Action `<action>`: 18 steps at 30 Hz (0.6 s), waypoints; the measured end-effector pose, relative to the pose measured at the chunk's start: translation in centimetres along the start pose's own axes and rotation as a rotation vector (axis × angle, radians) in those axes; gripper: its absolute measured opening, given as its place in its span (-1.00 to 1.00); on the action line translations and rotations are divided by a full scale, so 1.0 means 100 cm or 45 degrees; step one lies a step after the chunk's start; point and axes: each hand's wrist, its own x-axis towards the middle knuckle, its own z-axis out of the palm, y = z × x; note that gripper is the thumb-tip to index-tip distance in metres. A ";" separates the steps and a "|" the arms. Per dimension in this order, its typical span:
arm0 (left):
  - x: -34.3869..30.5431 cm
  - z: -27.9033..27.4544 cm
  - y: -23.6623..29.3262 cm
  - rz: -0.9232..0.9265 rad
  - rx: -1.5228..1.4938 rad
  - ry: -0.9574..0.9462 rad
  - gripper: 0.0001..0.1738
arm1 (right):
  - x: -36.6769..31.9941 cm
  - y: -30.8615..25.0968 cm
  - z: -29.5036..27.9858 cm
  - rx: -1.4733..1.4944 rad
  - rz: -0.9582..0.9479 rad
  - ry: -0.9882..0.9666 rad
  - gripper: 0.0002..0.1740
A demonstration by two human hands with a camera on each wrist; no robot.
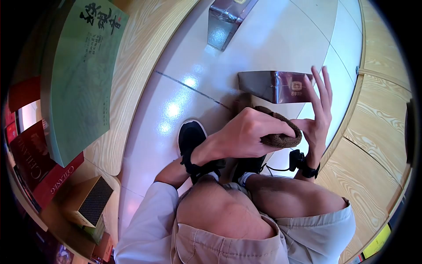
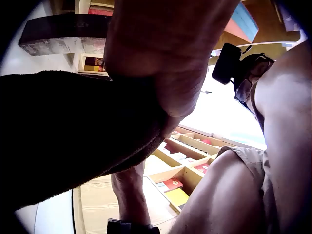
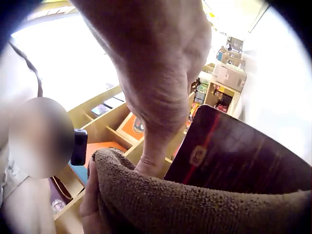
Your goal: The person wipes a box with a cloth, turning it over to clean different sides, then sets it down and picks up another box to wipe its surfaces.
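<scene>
In the head view, the left hand (image 1: pixel 250 132) grips a brown knitted cloth (image 1: pixel 283 140), its fingers curled round the bunched fabric. The right hand (image 1: pixel 318 108) is at the cloth's right edge, its thumb against the fabric and its other fingers extended and spread. Dark cloth (image 2: pixel 73 131) fills much of the left wrist view beneath the left hand (image 2: pixel 156 63). In the right wrist view, the right hand's (image 3: pixel 158 92) thumb meets the brown cloth (image 3: pixel 185 207). Just beyond the hands, a shiny dark box (image 1: pixel 259 86) lies on the floor.
Another shiny box (image 1: pixel 228 22) is farther up the tiled floor (image 1: pixel 145 132). Left stands a wooden shelf edge (image 1: pixel 136 57) with a large green box (image 1: pixel 83 88) and red boxes (image 1: pixel 57 180). Wooden cabinets (image 1: pixel 373 127) line the right. The person's knees and shoes are below the hands.
</scene>
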 end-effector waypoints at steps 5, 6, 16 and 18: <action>0.012 0.001 0.004 0.076 -0.009 0.068 -0.61 | -0.021 0.005 -0.005 -0.179 -0.105 0.429 -0.37; 0.015 0.001 0.005 0.089 -0.025 0.066 -0.61 | -0.025 0.004 -0.007 -0.007 -0.089 0.456 -0.47; 0.035 0.039 0.010 0.248 -0.179 -0.108 -0.38 | -0.045 -0.015 -0.023 0.736 0.517 0.319 -0.57; 0.038 0.043 0.010 0.276 -0.108 -0.102 -0.37 | -0.057 0.005 -0.030 0.669 0.503 0.249 -0.60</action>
